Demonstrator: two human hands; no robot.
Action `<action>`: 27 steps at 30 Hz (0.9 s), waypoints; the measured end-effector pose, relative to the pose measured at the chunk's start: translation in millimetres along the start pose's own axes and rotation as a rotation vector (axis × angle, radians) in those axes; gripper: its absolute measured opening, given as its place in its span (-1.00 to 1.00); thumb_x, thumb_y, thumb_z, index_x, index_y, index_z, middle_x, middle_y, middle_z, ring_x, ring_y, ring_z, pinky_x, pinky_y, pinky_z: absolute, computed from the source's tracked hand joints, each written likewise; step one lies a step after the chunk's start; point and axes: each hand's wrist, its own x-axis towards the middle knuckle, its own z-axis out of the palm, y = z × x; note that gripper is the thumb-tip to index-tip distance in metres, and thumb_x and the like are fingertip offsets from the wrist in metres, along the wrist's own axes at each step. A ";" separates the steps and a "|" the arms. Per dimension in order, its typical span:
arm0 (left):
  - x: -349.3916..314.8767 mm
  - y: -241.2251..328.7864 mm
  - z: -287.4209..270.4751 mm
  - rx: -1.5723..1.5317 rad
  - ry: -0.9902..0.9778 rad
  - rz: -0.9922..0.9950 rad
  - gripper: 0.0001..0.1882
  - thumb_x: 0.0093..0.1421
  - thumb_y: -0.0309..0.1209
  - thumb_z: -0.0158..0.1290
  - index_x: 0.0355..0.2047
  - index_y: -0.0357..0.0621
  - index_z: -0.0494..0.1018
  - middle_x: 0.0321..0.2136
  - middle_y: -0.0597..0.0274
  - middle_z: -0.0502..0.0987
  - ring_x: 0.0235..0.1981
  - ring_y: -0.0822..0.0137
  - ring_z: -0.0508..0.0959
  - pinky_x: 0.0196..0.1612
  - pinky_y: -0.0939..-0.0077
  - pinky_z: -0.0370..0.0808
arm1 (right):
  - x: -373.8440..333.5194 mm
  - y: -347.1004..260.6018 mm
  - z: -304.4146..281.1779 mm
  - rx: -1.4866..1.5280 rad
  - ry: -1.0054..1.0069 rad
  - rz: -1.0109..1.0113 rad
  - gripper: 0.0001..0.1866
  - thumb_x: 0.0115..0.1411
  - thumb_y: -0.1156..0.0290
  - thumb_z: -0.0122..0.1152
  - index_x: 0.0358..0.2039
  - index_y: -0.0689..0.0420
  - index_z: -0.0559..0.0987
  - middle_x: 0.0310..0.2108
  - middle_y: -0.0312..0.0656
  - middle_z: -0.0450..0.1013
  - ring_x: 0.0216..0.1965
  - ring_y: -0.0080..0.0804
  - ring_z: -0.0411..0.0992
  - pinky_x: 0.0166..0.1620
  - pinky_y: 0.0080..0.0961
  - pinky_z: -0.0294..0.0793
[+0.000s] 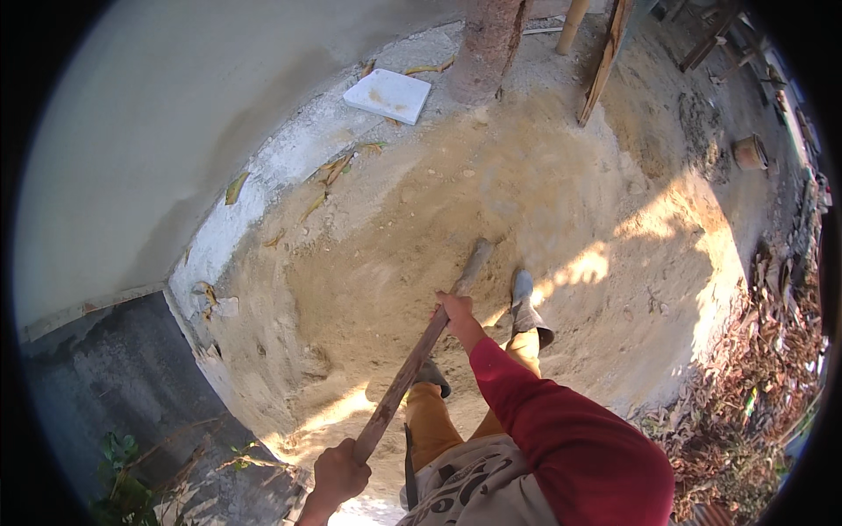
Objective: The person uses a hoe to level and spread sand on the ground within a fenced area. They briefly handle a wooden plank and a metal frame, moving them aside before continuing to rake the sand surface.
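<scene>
Head view: we've got both hands on one pole [400,386], which runs slantwise over the soil [377,228], far end down on it. Whatever head sits at that end, we can't make out; its last stretch looks greyer than the rest.

Left hand [340,473]: fingers wrapped round the pole's near end. Right hand [456,314]: fingers closed round it well up toward the far end. Wide spacing probably buys us leverage, the right hand guiding and the left steadying the butt.

Boots: the left boot [431,377] is just right of the pole's middle, can't tell if touching. The right boot [523,298] is farther forward, right of the pole's far end. Staggered stance, likely for balance while we lean over.

Beyond the pole's far end: a white slab [388,95] lying flat near the wall [193,131], a trunk [491,48] upright, a plank [605,66] to its right. Far off to the pole's right: a bucket [751,152], and nearer us a heap of dry leaves [754,377]. All of these lie well apart from the pole, so it has room around it, as we judge it.
</scene>
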 end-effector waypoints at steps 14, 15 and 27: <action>-20.3 -133.1 39.9 0.095 -0.066 -0.265 -0.58 -0.02 -0.11 0.29 -0.21 -0.07 0.55 -0.52 0.01 0.62 -0.38 -0.09 0.65 -0.20 0.06 0.55 | -97.0 39.5 66.4 0.076 -0.156 0.159 -0.91 0.12 0.52 0.14 -0.44 0.16 0.39 -0.51 -0.12 0.32 -0.50 -0.15 0.39 -0.30 -0.01 0.52; 12.1 -103.9 42.5 0.182 0.094 -0.112 -0.77 -0.06 -0.33 0.17 -0.37 -0.08 0.48 -0.58 -0.04 0.58 -0.48 -0.13 0.62 -0.38 0.01 0.54 | -79.5 -3.1 62.6 0.113 -0.167 0.093 -0.90 0.13 0.50 0.14 -0.44 0.15 0.39 -0.52 -0.14 0.31 -0.50 -0.16 0.38 -0.31 -0.03 0.50; 446.1 181.8 79.3 0.158 0.627 0.144 -0.82 -0.05 -0.52 0.10 -0.41 -0.01 0.40 -0.55 0.19 0.51 -0.53 0.09 0.59 -0.41 0.11 0.49 | 183.5 -323.8 75.1 0.187 -0.079 -0.272 -0.82 0.14 0.53 0.21 -0.36 0.15 0.35 -0.59 -0.18 0.32 -0.65 -0.28 0.34 -0.53 -0.21 0.43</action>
